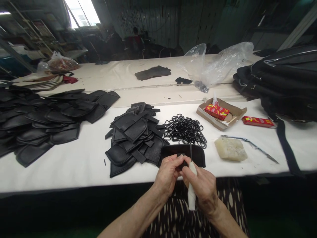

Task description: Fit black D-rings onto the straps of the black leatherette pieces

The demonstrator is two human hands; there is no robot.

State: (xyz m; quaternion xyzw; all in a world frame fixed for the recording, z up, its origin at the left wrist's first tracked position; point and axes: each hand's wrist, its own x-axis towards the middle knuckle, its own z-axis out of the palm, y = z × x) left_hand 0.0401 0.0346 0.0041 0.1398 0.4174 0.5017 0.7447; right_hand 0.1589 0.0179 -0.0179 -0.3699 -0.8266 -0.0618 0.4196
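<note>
A black leather piece (200, 152) lies at the table's front edge under both hands. My left hand (167, 172) is closed, its thumb and fingers pinching a small black strap (181, 155) on that piece. My right hand (201, 185) is wrapped around the white handle of an awl (192, 195), whose thin metal shaft points up and away. The right thumb and fingertip also press at the strap, close against the left fingertips. Just beyond is a heap of black metal rings (184, 130). To the left sits a pile of similar black leather pieces (133, 129) with straps.
More black leather pieces (49, 115) spread across the far left. On the right are a cardboard tray (223, 124) with red boxes, another red box (259, 121), a yellowish block (230, 149), a metal tool (255, 145) and black bags (289, 79). A clear plastic bag (218, 62) lies behind.
</note>
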